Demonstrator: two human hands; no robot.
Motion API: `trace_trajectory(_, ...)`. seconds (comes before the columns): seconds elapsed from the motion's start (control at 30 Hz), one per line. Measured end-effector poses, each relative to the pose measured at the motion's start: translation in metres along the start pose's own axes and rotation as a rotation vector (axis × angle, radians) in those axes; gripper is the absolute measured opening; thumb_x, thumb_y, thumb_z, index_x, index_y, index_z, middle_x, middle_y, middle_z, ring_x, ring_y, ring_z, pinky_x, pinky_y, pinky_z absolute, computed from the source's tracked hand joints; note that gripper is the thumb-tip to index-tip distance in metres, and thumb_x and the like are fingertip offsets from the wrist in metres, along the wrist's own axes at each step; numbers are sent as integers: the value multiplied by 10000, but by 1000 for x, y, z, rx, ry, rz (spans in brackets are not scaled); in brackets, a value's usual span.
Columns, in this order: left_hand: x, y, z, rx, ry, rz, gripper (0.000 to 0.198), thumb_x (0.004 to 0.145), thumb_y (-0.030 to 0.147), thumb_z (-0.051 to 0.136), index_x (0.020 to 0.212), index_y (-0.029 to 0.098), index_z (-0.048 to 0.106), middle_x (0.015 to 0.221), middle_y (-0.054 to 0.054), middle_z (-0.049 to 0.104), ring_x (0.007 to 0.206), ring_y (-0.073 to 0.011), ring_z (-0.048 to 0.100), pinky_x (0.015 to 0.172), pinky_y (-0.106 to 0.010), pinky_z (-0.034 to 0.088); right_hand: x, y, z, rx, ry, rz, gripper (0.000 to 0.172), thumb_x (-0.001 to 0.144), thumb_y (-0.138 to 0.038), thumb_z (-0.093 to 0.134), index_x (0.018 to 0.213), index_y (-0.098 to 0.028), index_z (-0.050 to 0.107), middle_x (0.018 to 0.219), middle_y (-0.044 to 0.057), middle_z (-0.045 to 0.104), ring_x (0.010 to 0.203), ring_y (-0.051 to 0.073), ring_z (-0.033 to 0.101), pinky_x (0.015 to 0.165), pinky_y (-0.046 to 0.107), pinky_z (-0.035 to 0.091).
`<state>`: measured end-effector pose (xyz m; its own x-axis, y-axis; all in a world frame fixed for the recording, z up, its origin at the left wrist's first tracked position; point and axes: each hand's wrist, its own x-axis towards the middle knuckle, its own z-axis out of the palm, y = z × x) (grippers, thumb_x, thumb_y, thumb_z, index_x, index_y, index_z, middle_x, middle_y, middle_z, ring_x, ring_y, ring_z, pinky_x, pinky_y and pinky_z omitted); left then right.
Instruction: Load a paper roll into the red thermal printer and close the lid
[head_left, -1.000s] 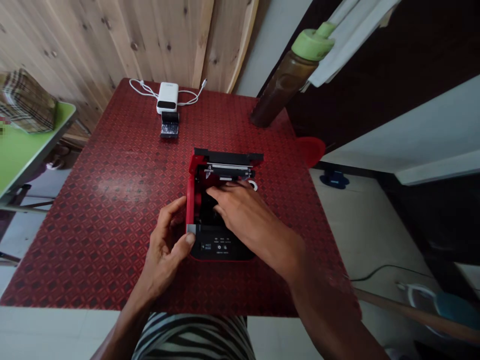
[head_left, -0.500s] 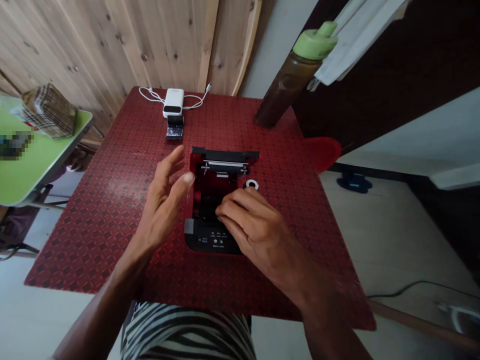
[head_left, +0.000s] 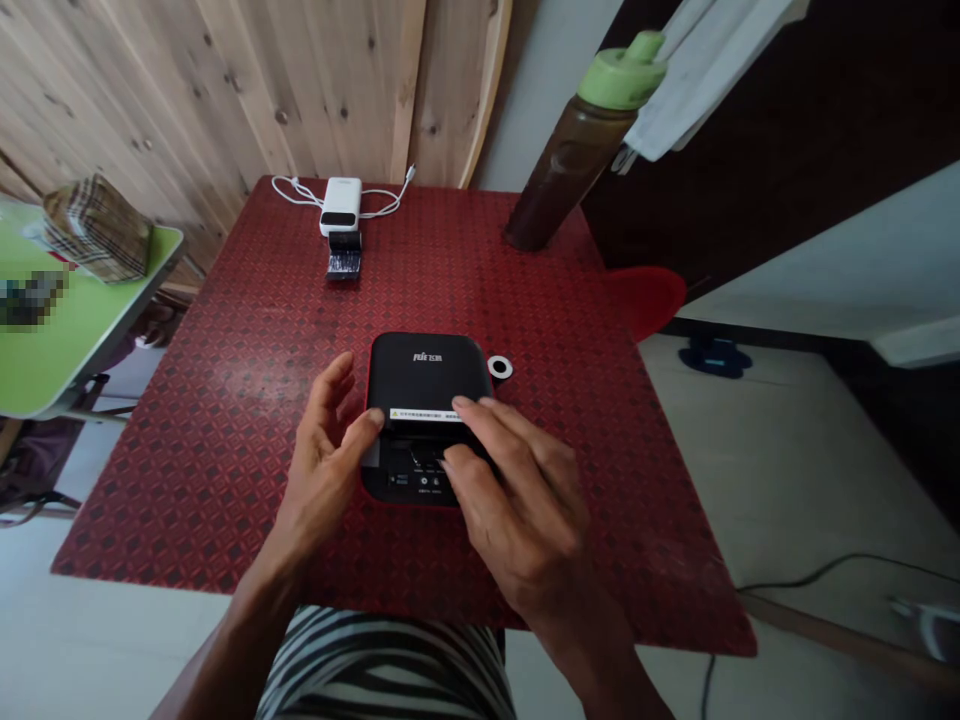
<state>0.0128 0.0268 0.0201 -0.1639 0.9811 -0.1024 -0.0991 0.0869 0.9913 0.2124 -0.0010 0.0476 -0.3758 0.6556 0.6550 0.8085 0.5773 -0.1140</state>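
Note:
A small black label printer with red sides (head_left: 424, 385) lies on the table in front of me, its lid lowered almost flat. A white warning strip runs along the lid's front edge, above a black panel with buttons. My left hand (head_left: 330, 455) is open at the printer's left side, its thumb tip touching the lid's front corner. My right hand (head_left: 517, 485) is at the right of the lid's front edge, forefinger on top and thumb just in front. A white ring-shaped roll (head_left: 500, 369) sits beside the printer's right side.
Toward the back of the red patterned table (head_left: 225, 400) lie a white power bank (head_left: 341, 205) with a cable and a black ribbon roll (head_left: 345, 256). A tall bottle with a green cap (head_left: 570, 160) stands at the back right. A red stool (head_left: 649, 300) is beyond the right edge.
The printer's lid has swung down from upright, covering the interior. My right hand has moved from inside the printer to the lid's front edge; my left hand has shifted slightly toward me.

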Motion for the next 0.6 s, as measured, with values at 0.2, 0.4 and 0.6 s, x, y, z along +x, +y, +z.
trace_trajectory(0.2, -6, -3, 3, -85, -77, -93, 600, 1014, 476, 833, 1561, 280, 685, 1666, -105, 687, 1591, -367, 614, 1345, -545, 490, 0, 1, 2, 110, -52, 61, 195, 1075, 17, 674, 1109, -172, 709, 1251, 132, 902, 1221, 280, 867, 1073, 430, 667)
trace_trajectory(0.4, -3, 0, 4, -88, -90, -91, 596, 1018, 438, 825, 1573, 276, 679, 1633, -109, 716, 1495, -354, 702, 1253, -513, 585, 2, -1, 0, 130, -95, 89, 186, 1088, -17, 675, 1139, -194, 706, 1268, 123, 901, 1227, 272, 866, 1063, 423, 701)
trace_trajectory(0.6, -3, -4, 1, -73, -74, -77, 614, 993, 475, 848, 1556, 279, 699, 1617, -111, 727, 1490, -365, 703, 1255, -536, 574, -3, -1, -1, 207, -70, 116, 234, 1119, -114, 684, 1344, -181, 687, 1309, 147, 879, 1282, 279, 841, 1095, 457, 714)
